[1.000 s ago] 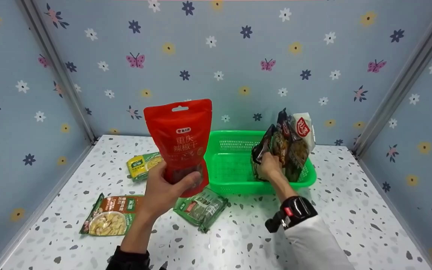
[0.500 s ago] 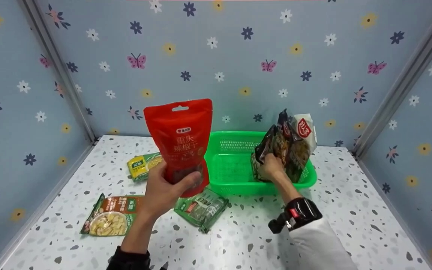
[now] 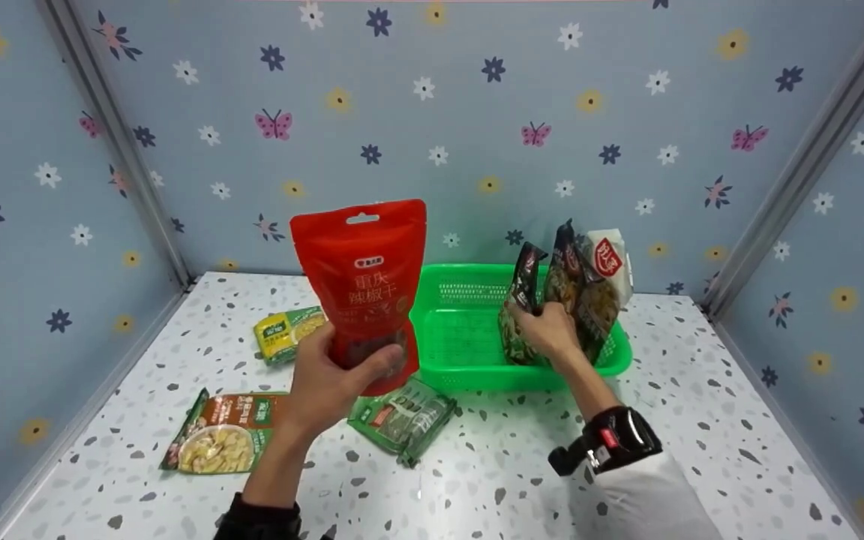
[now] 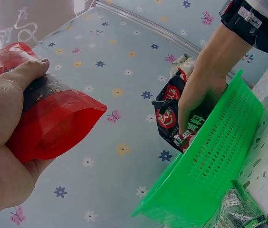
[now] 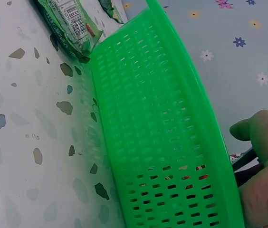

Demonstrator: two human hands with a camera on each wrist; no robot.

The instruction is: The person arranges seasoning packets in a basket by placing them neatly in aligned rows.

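My left hand grips a red stand-up pouch by its lower part, the thumb across its dark see-through window. It is held upright above the table, left of the green basket. Inside the basket's right end my right hand pinches a black seasoning packet, the leftmost one there. In the left wrist view, this black packet stands up above the rim, partly behind the hand. Two more packets lean at the right end: a dark one and one with a white top.
On the speckled table lie a yellow-green packet, a brown-and-green packet and a green packet by the basket's front. A flowered wall stands close behind the basket, with side panels left and right.
The leftmost black packet has shifted left and become more upright, apart from its neighbours at the top. My right forearm has moved a little right. The left hand keeps holding the red pouch in place.
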